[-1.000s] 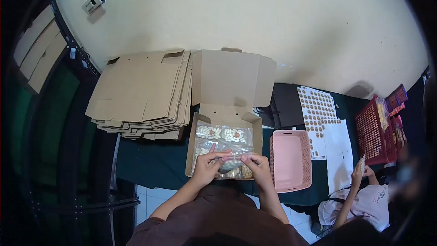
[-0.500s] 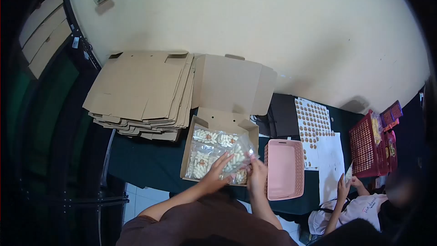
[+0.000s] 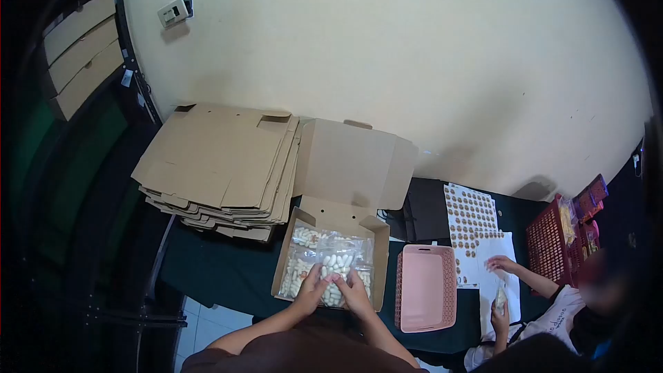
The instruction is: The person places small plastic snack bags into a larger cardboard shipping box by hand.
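Note:
Between both hands is a clear plastic bag (image 3: 338, 260) of white capsule-shaped pieces, held over the open cardboard box (image 3: 381, 262). My left hand (image 3: 311, 291) grips its left side and my right hand (image 3: 355, 293) its right side, with the thumbs close together on the front. Similar clear bags (image 3: 298, 271) with white pieces and small orange-brown labels lie inside the box, partly covered by my hands and the held bag. The box lid (image 3: 356, 162) stands raised at the back.
Flattened cardboard boxes (image 3: 214, 155) are stacked on the left. A pink basket (image 3: 426, 290) stands right of the box, near sticker sheets (image 3: 469, 217) and a black folder-like item (image 3: 425, 211). At far right, a person's hand (image 3: 500, 319) holds a small bag beside a red basket (image 3: 550, 242).
The bag has been turned from tilted to facing me, and my hands have come lower, one on each side. The other person's upper hand has reached out to the sticker sheets. My view has tilted up.

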The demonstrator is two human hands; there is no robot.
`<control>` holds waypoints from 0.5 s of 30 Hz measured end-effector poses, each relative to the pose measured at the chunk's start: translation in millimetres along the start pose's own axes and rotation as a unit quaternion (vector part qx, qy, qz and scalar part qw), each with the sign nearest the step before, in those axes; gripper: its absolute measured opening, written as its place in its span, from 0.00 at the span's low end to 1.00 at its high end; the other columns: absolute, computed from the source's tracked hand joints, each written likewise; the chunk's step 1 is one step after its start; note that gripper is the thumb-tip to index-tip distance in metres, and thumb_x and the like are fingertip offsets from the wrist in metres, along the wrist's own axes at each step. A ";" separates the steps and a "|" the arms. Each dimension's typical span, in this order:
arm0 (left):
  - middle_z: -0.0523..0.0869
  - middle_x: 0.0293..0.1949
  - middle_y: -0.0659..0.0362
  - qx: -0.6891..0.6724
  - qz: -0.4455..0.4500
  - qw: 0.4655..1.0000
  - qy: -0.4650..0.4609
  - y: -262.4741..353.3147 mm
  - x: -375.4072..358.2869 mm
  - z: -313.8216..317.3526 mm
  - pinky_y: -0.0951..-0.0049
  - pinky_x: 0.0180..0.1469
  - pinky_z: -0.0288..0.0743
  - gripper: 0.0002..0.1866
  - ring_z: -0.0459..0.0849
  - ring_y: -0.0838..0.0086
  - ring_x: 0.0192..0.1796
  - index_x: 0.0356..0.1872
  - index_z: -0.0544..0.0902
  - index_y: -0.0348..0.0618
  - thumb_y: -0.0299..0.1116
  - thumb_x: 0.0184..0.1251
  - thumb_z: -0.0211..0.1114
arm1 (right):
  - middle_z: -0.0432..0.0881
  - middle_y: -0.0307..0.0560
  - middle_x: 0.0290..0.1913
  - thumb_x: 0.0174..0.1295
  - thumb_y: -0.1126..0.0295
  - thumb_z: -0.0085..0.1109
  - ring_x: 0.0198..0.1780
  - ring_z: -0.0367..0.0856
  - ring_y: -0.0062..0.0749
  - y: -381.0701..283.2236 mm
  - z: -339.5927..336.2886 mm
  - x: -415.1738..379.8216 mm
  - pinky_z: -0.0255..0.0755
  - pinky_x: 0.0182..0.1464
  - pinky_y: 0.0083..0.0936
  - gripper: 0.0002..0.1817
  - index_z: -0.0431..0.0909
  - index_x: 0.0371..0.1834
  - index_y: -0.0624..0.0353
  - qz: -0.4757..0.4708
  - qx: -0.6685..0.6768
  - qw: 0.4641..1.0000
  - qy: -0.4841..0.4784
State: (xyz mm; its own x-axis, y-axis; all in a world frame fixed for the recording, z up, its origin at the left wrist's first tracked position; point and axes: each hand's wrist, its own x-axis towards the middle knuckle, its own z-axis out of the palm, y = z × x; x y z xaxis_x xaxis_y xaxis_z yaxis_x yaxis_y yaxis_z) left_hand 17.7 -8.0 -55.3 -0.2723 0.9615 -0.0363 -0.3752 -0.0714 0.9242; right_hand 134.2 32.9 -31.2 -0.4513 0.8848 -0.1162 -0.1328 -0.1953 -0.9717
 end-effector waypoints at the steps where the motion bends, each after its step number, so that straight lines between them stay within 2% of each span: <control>1: 0.74 0.47 0.54 0.006 -0.008 0.999 -0.035 10.6 -2.7 6.2 0.75 0.53 0.66 0.16 0.72 0.75 0.51 0.50 0.66 0.32 0.31 0.67 0.53 | 0.72 0.45 0.53 0.64 0.66 0.50 0.53 0.70 0.25 1.7 0.0 -0.9 0.64 0.55 0.22 0.21 0.64 0.57 0.66 0.000 0.000 1.000 -0.001; 3: 0.75 0.45 0.55 0.021 -0.019 0.999 -0.035 16.9 -2.3 6.6 0.78 0.51 0.67 0.16 0.73 0.77 0.49 0.48 0.67 0.33 0.33 0.67 0.55 | 0.73 0.44 0.51 0.65 0.67 0.49 0.51 0.71 0.24 8.2 -1.3 -2.1 0.65 0.54 0.22 0.19 0.65 0.55 0.65 0.069 0.077 0.995 -0.006; 5: 0.76 0.43 0.56 -0.006 -0.007 1.000 -0.004 -2.0 -3.7 -1.5 0.79 0.49 0.67 0.15 0.73 0.77 0.47 0.48 0.67 0.33 0.33 0.67 0.54 | 0.75 0.43 0.48 0.66 0.68 0.47 0.49 0.73 0.23 13.0 -3.4 -0.9 0.66 0.53 0.21 0.16 0.67 0.53 0.64 0.076 0.078 0.994 -0.015; 7: 0.75 0.43 0.56 -0.019 -0.010 0.999 0.024 -1.1 -6.3 3.1 0.79 0.47 0.68 0.16 0.73 0.79 0.45 0.49 0.67 0.33 0.35 0.68 0.53 | 0.76 0.42 0.46 0.65 0.67 0.48 0.47 0.74 0.21 9.4 -3.3 -0.8 0.67 0.50 0.19 0.14 0.69 0.51 0.63 0.114 0.133 0.984 -0.033; 9: 0.75 0.43 0.56 -0.071 -0.034 0.996 0.033 3.9 -6.5 2.1 0.80 0.46 0.68 0.17 0.73 0.79 0.45 0.50 0.67 0.33 0.36 0.69 0.52 | 0.77 0.41 0.44 0.66 0.66 0.47 0.45 0.75 0.20 17.1 -6.0 1.7 0.68 0.49 0.18 0.14 0.70 0.49 0.63 0.118 0.139 0.982 -0.040; 11: 0.75 0.45 0.55 -0.069 -0.054 0.996 0.015 -11.0 -3.6 -10.9 0.80 0.49 0.67 0.18 0.73 0.78 0.46 0.51 0.67 0.33 0.38 0.70 0.48 | 0.78 0.40 0.44 0.66 0.64 0.46 0.43 0.75 0.19 24.0 -12.2 4.2 0.69 0.46 0.17 0.14 0.71 0.48 0.62 0.112 0.091 0.988 -0.055; 12: 0.75 0.45 0.55 -0.094 -0.086 0.991 0.033 -10.3 -2.2 -13.6 0.79 0.49 0.68 0.19 0.74 0.77 0.46 0.51 0.68 0.33 0.40 0.71 0.46 | 0.78 0.44 0.43 0.67 0.62 0.43 0.42 0.77 0.23 14.8 -11.5 4.8 0.71 0.47 0.20 0.17 0.71 0.48 0.64 0.166 0.064 0.984 -0.006; 13: 0.75 0.45 0.55 -0.119 -0.118 0.985 0.051 -9.9 -1.1 -16.3 0.79 0.50 0.68 0.19 0.74 0.77 0.47 0.51 0.68 0.34 0.41 0.72 0.45 | 0.78 0.44 0.43 0.67 0.62 0.43 0.42 0.77 0.23 15.0 -17.0 5.3 0.71 0.47 0.20 0.17 0.71 0.48 0.64 0.164 0.067 0.984 -0.004; 15: 0.75 0.46 0.56 -0.066 -0.126 0.987 0.076 -6.2 5.2 -22.5 0.78 0.51 0.68 0.20 0.74 0.75 0.47 0.51 0.68 0.34 0.43 0.72 0.42 | 0.78 0.50 0.43 0.68 0.59 0.39 0.41 0.78 0.28 17.6 -33.4 10.9 0.72 0.48 0.25 0.20 0.70 0.49 0.66 0.167 0.204 0.964 -0.026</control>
State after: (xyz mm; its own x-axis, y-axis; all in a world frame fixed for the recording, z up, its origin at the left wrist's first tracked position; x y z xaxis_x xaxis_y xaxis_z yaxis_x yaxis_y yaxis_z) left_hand -1.4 -8.5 -69.8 -0.2813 0.9030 -0.3249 -0.5578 0.1216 0.8210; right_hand 156.5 53.2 -56.4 -0.5715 0.7230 -0.3882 -0.3032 -0.6256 -0.7188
